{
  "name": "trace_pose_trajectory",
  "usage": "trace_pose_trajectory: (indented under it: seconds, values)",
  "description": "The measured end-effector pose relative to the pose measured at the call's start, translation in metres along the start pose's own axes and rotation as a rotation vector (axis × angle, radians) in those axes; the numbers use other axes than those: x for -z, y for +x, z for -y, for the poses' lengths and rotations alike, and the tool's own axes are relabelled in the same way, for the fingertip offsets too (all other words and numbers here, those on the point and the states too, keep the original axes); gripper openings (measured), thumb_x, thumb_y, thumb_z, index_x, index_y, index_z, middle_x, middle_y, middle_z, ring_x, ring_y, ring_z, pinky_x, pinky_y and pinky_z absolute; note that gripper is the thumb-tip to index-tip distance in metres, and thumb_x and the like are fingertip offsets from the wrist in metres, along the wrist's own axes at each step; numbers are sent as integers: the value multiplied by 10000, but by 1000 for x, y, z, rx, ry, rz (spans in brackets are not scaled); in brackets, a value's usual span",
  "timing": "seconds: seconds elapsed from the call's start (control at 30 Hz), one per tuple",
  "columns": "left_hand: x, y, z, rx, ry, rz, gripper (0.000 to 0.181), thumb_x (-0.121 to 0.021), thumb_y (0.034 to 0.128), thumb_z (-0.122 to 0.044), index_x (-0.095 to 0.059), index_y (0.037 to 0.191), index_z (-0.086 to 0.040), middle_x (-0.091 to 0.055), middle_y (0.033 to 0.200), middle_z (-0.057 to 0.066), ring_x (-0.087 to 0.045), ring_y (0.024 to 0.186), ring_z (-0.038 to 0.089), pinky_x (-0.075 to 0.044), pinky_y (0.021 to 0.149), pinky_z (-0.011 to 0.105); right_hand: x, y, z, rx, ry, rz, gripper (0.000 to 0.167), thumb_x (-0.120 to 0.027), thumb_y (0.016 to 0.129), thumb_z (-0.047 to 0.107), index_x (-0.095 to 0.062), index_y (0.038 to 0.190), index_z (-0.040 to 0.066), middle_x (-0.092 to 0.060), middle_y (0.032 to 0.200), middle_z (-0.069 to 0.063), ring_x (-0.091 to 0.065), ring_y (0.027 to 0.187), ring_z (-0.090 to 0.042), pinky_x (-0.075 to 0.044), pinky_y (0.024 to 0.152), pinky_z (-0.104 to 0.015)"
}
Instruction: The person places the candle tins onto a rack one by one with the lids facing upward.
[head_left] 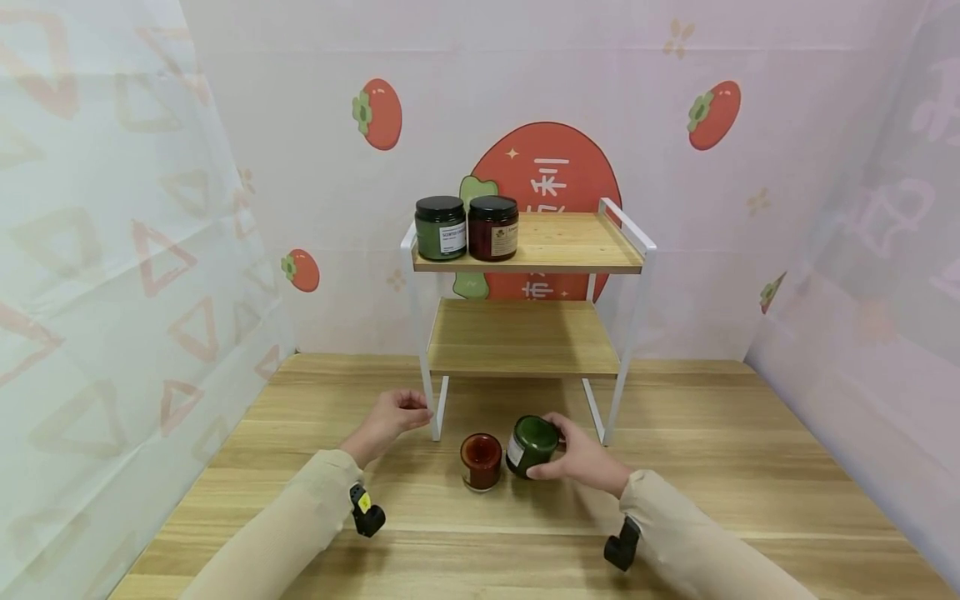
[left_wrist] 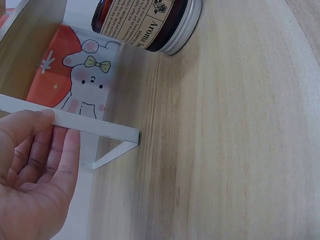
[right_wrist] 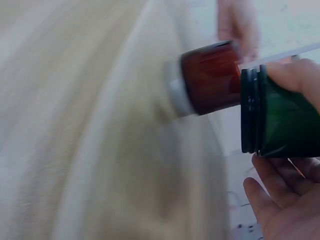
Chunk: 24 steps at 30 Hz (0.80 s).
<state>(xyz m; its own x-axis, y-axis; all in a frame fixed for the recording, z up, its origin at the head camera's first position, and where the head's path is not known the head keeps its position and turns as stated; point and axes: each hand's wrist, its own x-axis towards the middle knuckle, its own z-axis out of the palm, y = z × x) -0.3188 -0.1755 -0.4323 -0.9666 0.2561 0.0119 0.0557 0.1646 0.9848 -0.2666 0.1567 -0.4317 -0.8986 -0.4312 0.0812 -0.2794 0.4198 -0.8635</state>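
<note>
Left hand (head_left: 392, 417): at the near left leg (head_left: 421, 333) of the white-framed rack (head_left: 633, 333), thumb and fingers pinching it; no jar in its grasp.
Right hand (head_left: 583, 457): clamped on a green jar (head_left: 534, 437), thumb and fingers on its sides; well apart from the left hand.
Green jar: within the right hand's grip, tilted, glass base up and black end toward the bench (head_left: 465, 558).
Red jar (head_left: 481, 462): on the bench between the hands, just beside the held jar, silver lid down; neither hand touches it.
Top shelf (head_left: 570, 237): above and beyond the hands; toward the left hand's side a shelved green jar (head_left: 440, 237) and a shelved red jar (head_left: 487, 240) stand upright side by side, black lids up.
Jars, progress: partway, in my judgement; two stand on the rack.
Jars, outstanding: two are off the shelves, one not yet released by the right hand, one untouched on the bench.
Held jar, unclear: label mostly turned away; I cannot tell whether its lower edge meets the bench.
Left fingertips: partly hidden behind the leg.
Right wrist view: bench and red jar blurred; right hand and green jar cut off.
Left wrist view: red jar cut off, its label only partly readable.
</note>
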Motion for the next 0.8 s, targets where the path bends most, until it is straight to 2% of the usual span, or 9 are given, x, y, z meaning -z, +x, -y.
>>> trace_pose_trajectory:
  seconds: [0.2,0.3,0.57,0.7,0.8]
  values:
    - [0,0,1,-6,-8,3,154,-629,890,38,-547,1008,95,-601,927,60,-631,921,176,-570,842,238,14,-1,25,76,101,-98,633,-836,733,117,-486,1230,-60,-584,1176,-200,-621,1025,-191,-538,876,-265]
    - [0,0,0,-9,-10,3,147,-629,890,38,-549,1001,92,-604,925,64,-632,924,185,-572,838,243,20,-1,35,90,142,-133,635,-816,750,74,-468,1267,-53,-555,1216,-216,-608,1039,-196,-538,870,-244]
    - [1,0,1,-3,-11,-4,138,-632,888,39,-557,997,81,-609,918,61,-633,970,250,-575,845,257,32,-1,47,134,202,-153,693,-801,762,35,-441,1351,-19,-503,1269,-227,-579,993,-135,-555,792,-224]
    - [1,0,1,-4,-8,-2,138,-634,888,38,-558,995,81,-609,918,60,-633,967,248,-576,844,258,35,-3,48,134,165,-158,675,-796,781,82,-452,1360,27,-507,1344,-182,-552,1093,-76,-502,879,-170]
    - [1,1,1,-2,-11,-5,136,-634,887,42,-557,993,80,-609,915,61,-635,950,229,-577,839,256,36,-4,47,124,142,-158,660,-793,792,110,-463,1361,56,-500,1383,-148,-517,1196,-87,-432,970,-131]
